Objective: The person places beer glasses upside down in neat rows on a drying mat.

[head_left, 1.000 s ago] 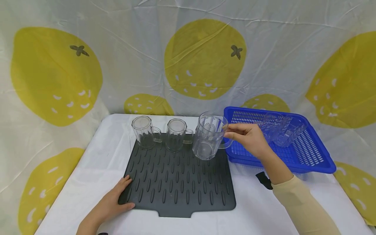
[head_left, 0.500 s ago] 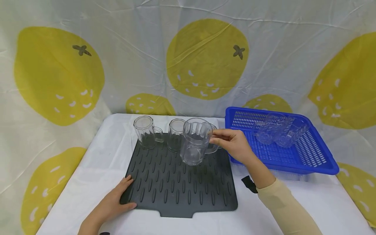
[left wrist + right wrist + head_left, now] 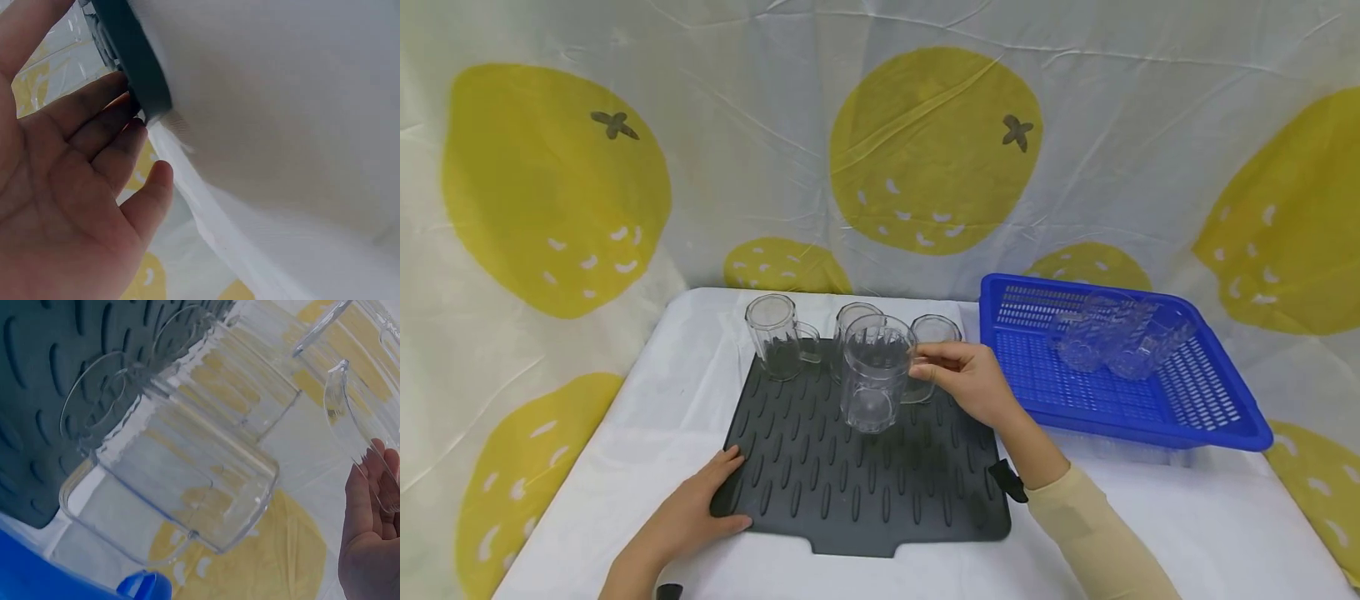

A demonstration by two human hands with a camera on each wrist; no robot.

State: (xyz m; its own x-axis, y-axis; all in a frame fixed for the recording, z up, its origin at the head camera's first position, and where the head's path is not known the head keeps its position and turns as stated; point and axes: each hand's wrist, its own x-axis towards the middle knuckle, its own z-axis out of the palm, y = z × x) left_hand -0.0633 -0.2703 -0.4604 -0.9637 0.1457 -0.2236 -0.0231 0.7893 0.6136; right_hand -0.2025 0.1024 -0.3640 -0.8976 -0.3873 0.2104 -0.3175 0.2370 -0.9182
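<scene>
A clear mug [image 3: 874, 387] hangs over the middle of a dark ribbed mat [image 3: 850, 508], its handle pinched by my right hand [image 3: 966, 382]. Three more clear mugs stand along the mat's back edge: a left mug [image 3: 777, 346], a middle mug [image 3: 852, 312] partly hidden by the held one, and a right mug [image 3: 937, 325] partly behind my fingers. In the right wrist view, a standing mug [image 3: 187, 469] has its thin rim against the mat. My left hand [image 3: 688, 512] rests at the mat's front left corner, fingers [image 3: 94, 103] touching its edge.
A blue plastic basket [image 3: 1150, 435] stands to the right of the mat, with several clear mugs [image 3: 1138, 354] lying in it. White cloth [image 3: 1075, 533] covers the table. Behind hangs a lemon-print curtain [image 3: 752, 150].
My right hand has carried the mug left and toward me, from the mat's back right to over its middle. The right standing mug now shows behind it. My left hand has stayed put.
</scene>
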